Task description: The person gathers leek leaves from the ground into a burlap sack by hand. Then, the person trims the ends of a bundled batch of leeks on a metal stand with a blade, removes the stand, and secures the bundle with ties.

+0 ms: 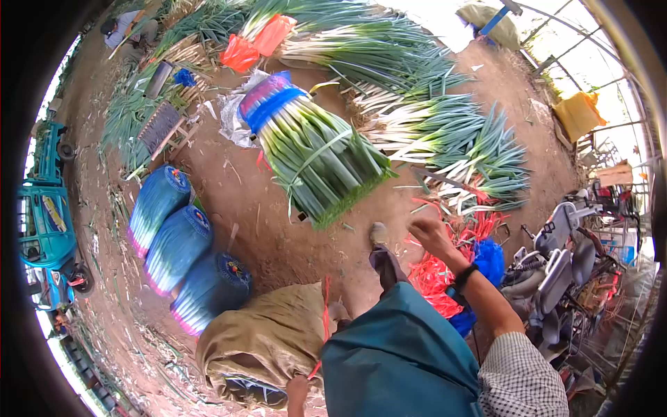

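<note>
At the bottom, my left hand [297,387] is closed on a red plastic strip [326,313], beside a brown cloth-covered bundle [267,337]. The strip runs up along the bundle's right side. My right hand [431,234], with a dark band at the wrist, is raised with curled fingers; what they hold, if anything, I cannot make out. It is nearest a heap of red plastic strips [436,281]. Ahead lies a large bundle of leeks [323,156], cut flat at the green end and bound by a blue band [274,110].
Three blue-wrapped bundles [182,240] lie to the left. Loose leeks [431,125] cover the ground ahead, with a long blade [445,179] on them. A small stool [169,132] stands front left. Motorbikes [556,278] stand at right, a teal vehicle [50,215] at left. A person [128,31] crouches far left.
</note>
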`<move>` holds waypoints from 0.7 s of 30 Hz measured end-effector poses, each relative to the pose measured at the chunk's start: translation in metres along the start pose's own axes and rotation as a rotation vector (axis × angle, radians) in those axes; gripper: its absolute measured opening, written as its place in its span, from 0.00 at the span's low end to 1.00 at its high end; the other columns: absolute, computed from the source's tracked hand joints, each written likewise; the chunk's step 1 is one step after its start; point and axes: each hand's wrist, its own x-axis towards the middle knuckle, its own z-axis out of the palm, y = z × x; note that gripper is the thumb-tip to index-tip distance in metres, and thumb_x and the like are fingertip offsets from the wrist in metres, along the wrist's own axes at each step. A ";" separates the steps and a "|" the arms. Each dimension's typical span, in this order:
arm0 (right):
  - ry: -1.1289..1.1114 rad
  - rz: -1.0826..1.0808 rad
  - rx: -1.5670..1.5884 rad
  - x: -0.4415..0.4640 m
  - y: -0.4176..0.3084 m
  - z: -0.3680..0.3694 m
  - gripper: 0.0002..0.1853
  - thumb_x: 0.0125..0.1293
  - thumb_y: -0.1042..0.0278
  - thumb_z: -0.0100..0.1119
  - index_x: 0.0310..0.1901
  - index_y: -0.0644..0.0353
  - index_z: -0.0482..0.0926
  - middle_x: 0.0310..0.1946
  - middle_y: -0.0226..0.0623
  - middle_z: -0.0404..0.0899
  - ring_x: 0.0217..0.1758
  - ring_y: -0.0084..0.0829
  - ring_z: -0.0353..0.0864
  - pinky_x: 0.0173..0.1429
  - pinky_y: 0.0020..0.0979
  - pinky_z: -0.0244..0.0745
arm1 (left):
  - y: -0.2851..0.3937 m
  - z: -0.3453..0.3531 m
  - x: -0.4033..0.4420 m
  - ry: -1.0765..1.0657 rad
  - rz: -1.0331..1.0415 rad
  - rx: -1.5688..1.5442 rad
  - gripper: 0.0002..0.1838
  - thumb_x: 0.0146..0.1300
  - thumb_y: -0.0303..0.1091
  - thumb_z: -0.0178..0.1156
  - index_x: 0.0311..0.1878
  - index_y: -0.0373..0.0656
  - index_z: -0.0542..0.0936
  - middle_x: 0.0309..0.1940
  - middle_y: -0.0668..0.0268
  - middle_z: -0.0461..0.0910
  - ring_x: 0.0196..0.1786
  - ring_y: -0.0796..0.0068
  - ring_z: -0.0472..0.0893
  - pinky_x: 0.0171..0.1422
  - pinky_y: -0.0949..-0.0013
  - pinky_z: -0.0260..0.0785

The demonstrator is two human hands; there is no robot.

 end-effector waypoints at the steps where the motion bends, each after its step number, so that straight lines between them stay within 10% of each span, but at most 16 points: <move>1: -0.071 0.250 0.017 0.042 -0.004 0.008 0.13 0.63 0.62 0.63 0.42 0.64 0.83 0.37 0.47 0.81 0.40 0.45 0.82 0.44 0.40 0.76 | 0.017 0.018 -0.003 0.065 -0.038 -0.042 0.11 0.60 0.28 0.57 0.44 0.34 0.82 0.27 0.64 0.81 0.28 0.77 0.80 0.33 0.72 0.74; 4: 0.056 0.095 -0.226 0.144 -0.020 0.032 0.17 0.60 0.58 0.65 0.42 0.65 0.79 0.37 0.47 0.80 0.42 0.48 0.81 0.48 0.44 0.76 | 0.077 0.073 -0.051 0.057 -0.155 -0.408 0.09 0.63 0.30 0.60 0.44 0.37 0.80 0.35 0.60 0.81 0.37 0.73 0.83 0.37 0.70 0.77; 10: -0.107 0.159 -0.524 0.224 0.025 0.070 0.16 0.59 0.56 0.63 0.36 0.62 0.76 0.36 0.49 0.81 0.39 0.52 0.82 0.44 0.48 0.76 | 0.157 0.158 -0.092 0.202 -0.019 0.006 0.17 0.65 0.32 0.57 0.54 0.32 0.78 0.40 0.59 0.83 0.39 0.71 0.83 0.43 0.70 0.76; 13: 0.048 0.261 -0.095 0.215 0.053 0.053 0.12 0.62 0.61 0.59 0.33 0.63 0.78 0.28 0.42 0.81 0.29 0.43 0.82 0.34 0.41 0.76 | 0.192 0.178 -0.084 0.152 -0.032 0.009 0.18 0.65 0.30 0.57 0.55 0.31 0.77 0.40 0.57 0.84 0.40 0.71 0.84 0.45 0.71 0.76; 15: 0.176 0.375 0.620 0.203 0.067 0.031 0.08 0.69 0.69 0.52 0.39 0.63 0.79 0.23 0.29 0.76 0.22 0.19 0.73 0.25 0.24 0.69 | 0.209 0.180 -0.076 0.131 0.103 0.106 0.17 0.65 0.31 0.57 0.55 0.32 0.78 0.41 0.54 0.84 0.40 0.66 0.84 0.46 0.68 0.76; 16: 0.264 0.462 0.673 0.195 0.062 0.011 0.08 0.70 0.69 0.52 0.39 0.63 0.79 0.23 0.29 0.76 0.22 0.20 0.73 0.25 0.25 0.69 | 0.170 0.169 -0.050 0.094 0.406 0.513 0.16 0.66 0.31 0.57 0.54 0.32 0.79 0.41 0.49 0.83 0.42 0.59 0.84 0.50 0.63 0.75; 21: 0.119 0.531 0.465 0.116 -0.002 0.009 0.09 0.72 0.67 0.50 0.35 0.61 0.76 0.25 0.29 0.76 0.23 0.21 0.72 0.29 0.25 0.68 | 0.327 0.194 -0.030 0.071 0.378 0.097 0.19 0.69 0.32 0.57 0.59 0.33 0.75 0.52 0.51 0.80 0.56 0.62 0.80 0.61 0.65 0.71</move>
